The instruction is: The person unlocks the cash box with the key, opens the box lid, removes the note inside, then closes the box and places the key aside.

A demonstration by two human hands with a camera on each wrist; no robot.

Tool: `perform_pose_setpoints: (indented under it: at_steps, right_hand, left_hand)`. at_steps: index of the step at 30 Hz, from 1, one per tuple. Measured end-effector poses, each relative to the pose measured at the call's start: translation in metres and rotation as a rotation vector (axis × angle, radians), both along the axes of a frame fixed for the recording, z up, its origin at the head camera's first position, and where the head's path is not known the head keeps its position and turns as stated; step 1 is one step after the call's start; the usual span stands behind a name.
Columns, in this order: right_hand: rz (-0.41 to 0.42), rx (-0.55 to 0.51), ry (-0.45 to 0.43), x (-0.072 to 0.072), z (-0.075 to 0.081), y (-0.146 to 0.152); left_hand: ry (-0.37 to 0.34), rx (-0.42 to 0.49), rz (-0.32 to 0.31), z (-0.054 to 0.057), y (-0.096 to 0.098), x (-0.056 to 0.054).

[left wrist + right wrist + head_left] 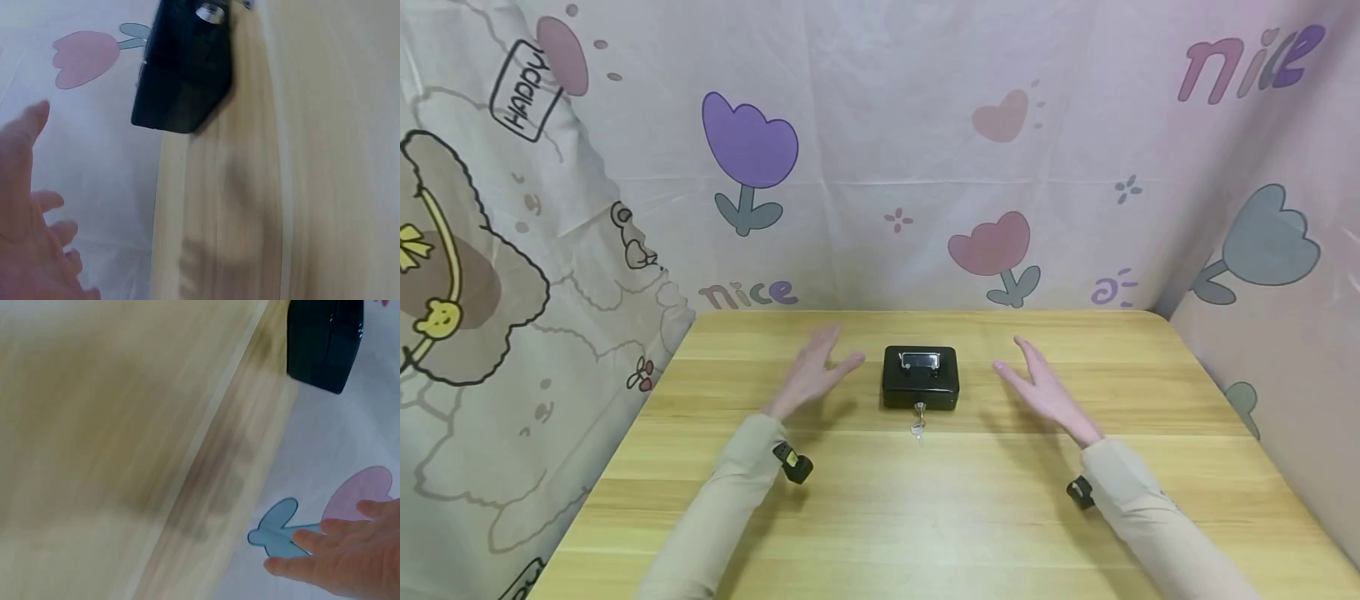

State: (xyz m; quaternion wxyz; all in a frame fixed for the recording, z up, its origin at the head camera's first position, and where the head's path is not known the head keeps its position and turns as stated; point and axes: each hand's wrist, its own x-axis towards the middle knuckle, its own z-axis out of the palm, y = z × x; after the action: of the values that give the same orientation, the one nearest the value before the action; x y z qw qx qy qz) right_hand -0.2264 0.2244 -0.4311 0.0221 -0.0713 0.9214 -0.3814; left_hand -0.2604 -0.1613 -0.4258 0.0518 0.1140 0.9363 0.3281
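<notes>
A small black cash box (920, 379) with a metal handle (920, 361) on its lid stands closed on the wooden table. In its front lock sits a key (920, 408), and a second key (917, 430) dangles below it. My left hand (812, 372) hovers left of the box, fingers spread, touching nothing. To the right of the box my right hand (1045, 387) is held in the air, likewise spread and apart from it. Both wrist views show the dark box (181, 69) beyond the fingers; the right wrist view shows one end of the box (325, 344).
The wooden table (917, 517) reaches back to a printed cloth (865, 150) with flowers and words. More cloth (497, 333) hangs along the left side. A small black wrist camera (793, 462) sits on the left sleeve, another camera (1081, 492) on the right.
</notes>
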Motion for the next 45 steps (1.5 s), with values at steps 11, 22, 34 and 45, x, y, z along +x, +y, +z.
perform_pose_setpoints:
  at_steps: [11, 22, 34, 45]
  right_hand:
    - [-0.037, -0.281, -0.165, 0.007, -0.001, -0.014]
    - [-0.091, -0.495, -0.206, 0.018, -0.012, -0.038]
    - [-0.118, -0.748, -0.329, 0.027, -0.023, -0.063]
    - [-0.143, -0.839, -0.360, 0.034, -0.036, -0.081]
  left_hand:
    - [-0.120, 0.184, -0.052, -0.011, 0.012, -0.006]
    - [-0.164, 0.302, -0.194, -0.021, 0.037, -0.015]
    - [-0.170, 0.336, -0.298, -0.028, 0.051, -0.023]
    - [-0.143, 0.361, -0.253, -0.038, 0.054, -0.025]
